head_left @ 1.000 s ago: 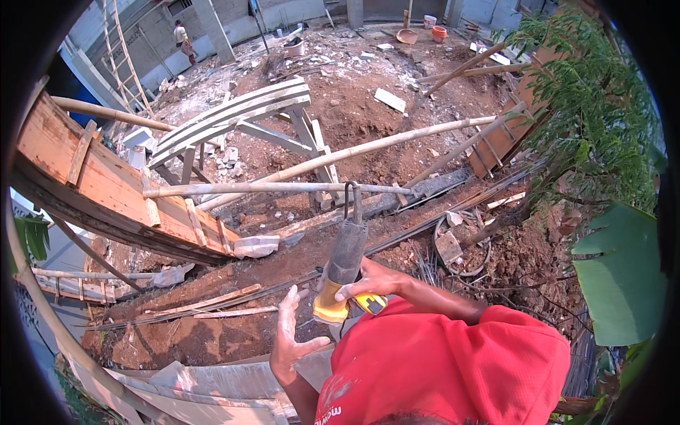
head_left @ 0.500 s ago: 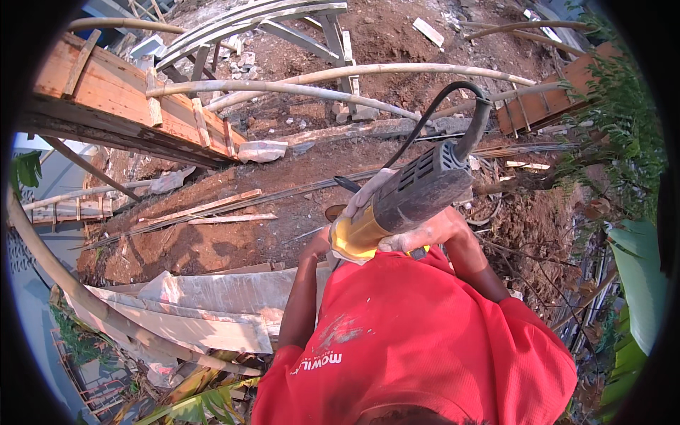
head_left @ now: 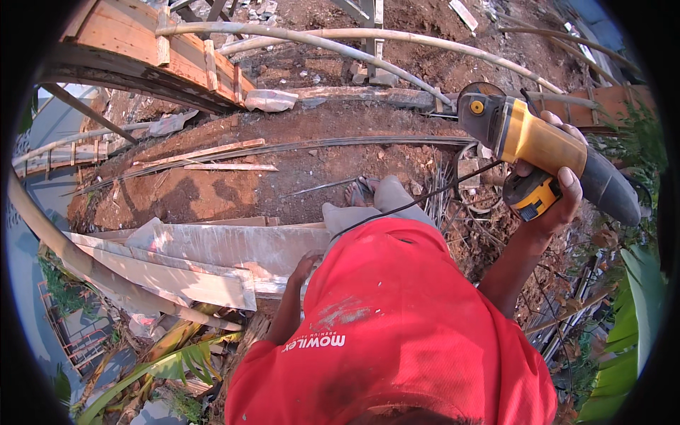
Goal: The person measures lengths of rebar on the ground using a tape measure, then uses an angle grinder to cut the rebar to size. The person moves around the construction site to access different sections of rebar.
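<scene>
A yellow and grey angle grinder [head_left: 542, 144] is raised at the right, with its disc end toward the upper left. My right hand [head_left: 563, 185] is closed around its body from below and behind. Against the same palm is a black and yellow case [head_left: 533, 195] that looks like a tape measure. A black cord [head_left: 425, 199] runs across in front of my waist. My left hand [head_left: 306, 265] hangs low by my left hip, beside a pale board [head_left: 234, 248]. Its fingers look loosely apart, and I see nothing in them.
Long thin rods [head_left: 319, 145] and wood strips [head_left: 227, 168] lie on the reddish soil. Bamboo poles [head_left: 397, 37] cross beyond them. Wooden formwork [head_left: 127, 35] stands at the far left. Leafy branches [head_left: 641, 149] and a broad leaf [head_left: 641, 297] crowd the right side.
The grinder has moved from in front of my chest out to the right and turned, its disc end now showing. My left hand has come off it and dropped to my left side.
</scene>
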### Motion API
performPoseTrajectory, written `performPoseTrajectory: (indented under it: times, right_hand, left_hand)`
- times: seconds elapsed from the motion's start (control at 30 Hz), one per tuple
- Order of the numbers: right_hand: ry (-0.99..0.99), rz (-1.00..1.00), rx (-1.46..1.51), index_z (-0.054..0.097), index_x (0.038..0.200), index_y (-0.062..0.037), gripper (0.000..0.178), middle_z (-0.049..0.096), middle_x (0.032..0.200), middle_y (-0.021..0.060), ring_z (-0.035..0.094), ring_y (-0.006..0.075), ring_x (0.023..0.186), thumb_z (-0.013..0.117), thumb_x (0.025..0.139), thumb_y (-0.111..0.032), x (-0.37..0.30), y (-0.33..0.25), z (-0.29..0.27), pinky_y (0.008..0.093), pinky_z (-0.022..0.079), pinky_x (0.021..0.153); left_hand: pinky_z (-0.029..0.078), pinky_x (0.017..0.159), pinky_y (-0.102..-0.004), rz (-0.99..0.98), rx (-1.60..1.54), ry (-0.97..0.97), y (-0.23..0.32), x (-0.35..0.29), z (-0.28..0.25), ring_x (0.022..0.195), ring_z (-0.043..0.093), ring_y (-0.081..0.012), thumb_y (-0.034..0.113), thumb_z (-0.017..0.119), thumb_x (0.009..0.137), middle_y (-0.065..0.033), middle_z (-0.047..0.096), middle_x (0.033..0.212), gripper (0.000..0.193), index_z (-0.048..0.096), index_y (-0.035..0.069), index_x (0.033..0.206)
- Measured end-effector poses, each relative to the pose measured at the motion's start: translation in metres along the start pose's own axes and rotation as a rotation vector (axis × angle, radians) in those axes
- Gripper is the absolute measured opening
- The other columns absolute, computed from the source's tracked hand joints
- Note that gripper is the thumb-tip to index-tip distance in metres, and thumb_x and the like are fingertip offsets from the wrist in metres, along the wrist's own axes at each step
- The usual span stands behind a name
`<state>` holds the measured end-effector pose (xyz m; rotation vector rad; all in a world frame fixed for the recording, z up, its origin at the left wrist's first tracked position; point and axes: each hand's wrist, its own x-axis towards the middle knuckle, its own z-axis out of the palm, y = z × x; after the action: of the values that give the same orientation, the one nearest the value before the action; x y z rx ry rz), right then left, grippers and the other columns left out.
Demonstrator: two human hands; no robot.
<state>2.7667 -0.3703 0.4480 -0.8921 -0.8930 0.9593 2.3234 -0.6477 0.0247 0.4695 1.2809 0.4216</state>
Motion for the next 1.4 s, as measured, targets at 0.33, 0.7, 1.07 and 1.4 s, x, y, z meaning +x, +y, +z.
performPoseTrajectory:
  times: [0.33, 0.7, 1.07, 1.4]
  right_hand:
    - [-0.076, -0.005, -0.07, 0.043, 0.139, 0.0051, 0.068, 0.054, 0.136, 0.0313, 0.069, 0.029, 0.081, 0.062, 0.083, -0.028, 0.015, 0.013, 0.02, 0.0367, 0.061, 0.073]
    - [-0.242, 0.109, -0.046, 0.043, 0.142, 0.0041, 0.067, 0.054, 0.139, 0.029, 0.07, 0.0282, 0.077, 0.061, 0.086, -0.027, 0.028, 0.038, 0.024, 0.0349, 0.061, 0.071]
    - [-0.051, 0.543, -0.071, 0.048, 0.144, 0.0025, 0.06, 0.07, 0.096, 0.0136, 0.066, 0.0165, 0.067, 0.06, 0.096, -0.03, -0.03, 0.121, 0.004, 0.0272, 0.056, 0.058]
    - [-0.253, 0.55, 0.475, 0.038, 0.143, -0.002, 0.076, 0.049, 0.135, 0.0216, 0.055, 0.0297, 0.123, 0.071, 0.089, -0.045, -0.051, 0.134, 0.012, 0.0391, 0.062, 0.082]
  left_hand:
    - [0.051, 0.096, -0.0408, -0.221, 0.321, 0.165, -0.107, -0.009, 0.002, 0.111, 0.066, -0.0281, 0.027, 0.055, 0.099, -0.0165, 0.068, 0.122, 0.036, 0.063, 0.007, 0.127]
    - [0.054, 0.091, -0.043, -0.269, 0.764, 0.216, -0.157, 0.01, -0.006, 0.108, 0.068, -0.0308, 0.027, 0.054, 0.099, -0.021, 0.069, 0.119, 0.034, 0.063, 0.007, 0.125]
    - [0.049, 0.095, -0.0492, -0.073, 0.684, 0.597, 0.154, -0.168, -0.02, 0.108, 0.065, -0.0454, 0.047, 0.051, 0.101, -0.0268, 0.07, 0.107, 0.051, 0.066, 0.003, 0.123]
    - [0.044, 0.106, -0.046, 0.322, 0.592, 0.565, 0.317, -0.176, 0.076, 0.122, 0.06, -0.0424, 0.054, 0.049, 0.101, -0.0281, 0.066, 0.123, 0.063, 0.061, 0.001, 0.134]
